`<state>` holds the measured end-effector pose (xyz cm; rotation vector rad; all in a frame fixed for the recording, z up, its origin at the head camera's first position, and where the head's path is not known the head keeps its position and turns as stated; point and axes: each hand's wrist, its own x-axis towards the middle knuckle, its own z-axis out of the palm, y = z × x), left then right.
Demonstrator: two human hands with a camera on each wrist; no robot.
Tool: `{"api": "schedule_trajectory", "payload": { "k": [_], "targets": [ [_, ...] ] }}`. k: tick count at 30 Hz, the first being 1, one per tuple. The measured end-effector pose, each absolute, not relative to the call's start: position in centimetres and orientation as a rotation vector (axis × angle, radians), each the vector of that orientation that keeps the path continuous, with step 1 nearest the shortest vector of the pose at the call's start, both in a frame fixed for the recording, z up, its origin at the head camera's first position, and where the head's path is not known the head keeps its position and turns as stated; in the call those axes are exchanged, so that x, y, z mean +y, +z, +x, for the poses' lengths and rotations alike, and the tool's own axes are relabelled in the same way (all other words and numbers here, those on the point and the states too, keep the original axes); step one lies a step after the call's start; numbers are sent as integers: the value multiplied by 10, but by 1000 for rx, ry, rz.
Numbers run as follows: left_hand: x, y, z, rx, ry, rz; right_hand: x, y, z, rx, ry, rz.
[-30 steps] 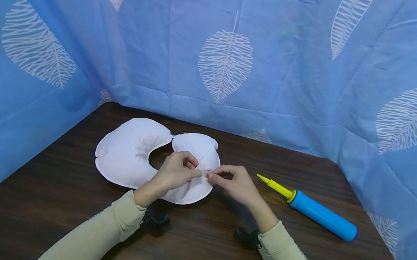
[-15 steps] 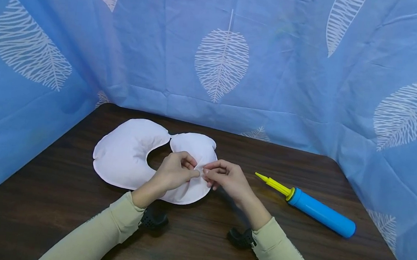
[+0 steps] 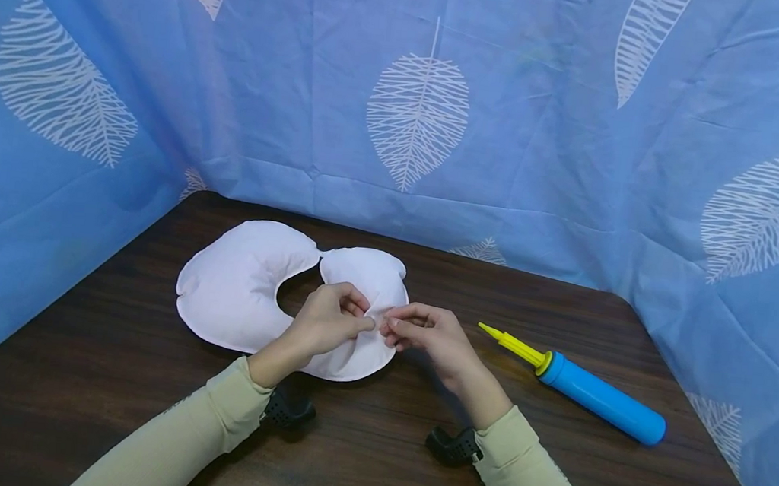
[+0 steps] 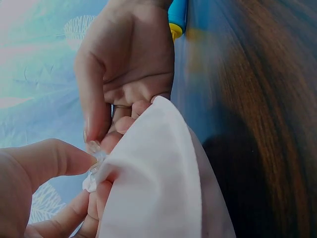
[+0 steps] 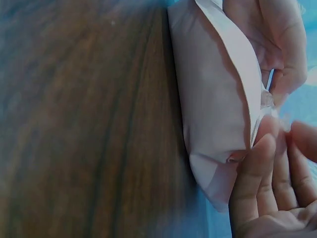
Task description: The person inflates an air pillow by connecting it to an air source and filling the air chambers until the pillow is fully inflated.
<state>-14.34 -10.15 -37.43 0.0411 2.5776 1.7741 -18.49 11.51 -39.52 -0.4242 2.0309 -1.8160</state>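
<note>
A white inflatable neck pillow [image 3: 234,292] lies on the table, its ends nearly meeting at the back. My left hand [image 3: 329,316] rests over its right lobe. In the left wrist view, the left thumb and fingers pinch the base of a clear plastic air valve [image 4: 93,171] that sticks up from the puckered fabric. Facing it from the right, my right hand [image 3: 433,338] pinches the valve's small clear cap [image 5: 285,122] between thumb and forefinger. The other right fingers sit by the pillow's seam [image 5: 241,84]. Fingertips partly hide the valve and cap.
A hand pump [image 3: 604,397] with a blue barrel and yellow nozzle lies on the dark wooden table [image 3: 373,455], right of the right hand. Blue leaf-print cloth [image 3: 522,131] hangs around the table's back and sides.
My right hand has shifted slightly left toward the left hand, and its lower fingers have moved against the pillow's edge. The left hand keeps its pinch; the pillow and pump stay put.
</note>
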Motion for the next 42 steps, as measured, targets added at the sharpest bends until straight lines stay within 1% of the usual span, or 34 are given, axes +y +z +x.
{"api": "schedule_trajectory", "payload": {
  "k": [7,16,28,36,42],
  "targets": [
    [-101,-374,-145,2520,1804,70,115,-397,-184,1921,-1868,-417],
    [-103,-376,-144,2412,1864,125,113,-399,-184,1796,-1829,-437],
    [-104,-377,-146,2296,1919,157,114,-402,-183,1753,-1879,-454],
    [-103,-376,-146,2216,1935,118,111,-402,-182,1734,-1917,-395],
    [-103,-377,-146,2196,1947,142,110,-403,-182,1728,-1917,-363]
  ]
}}
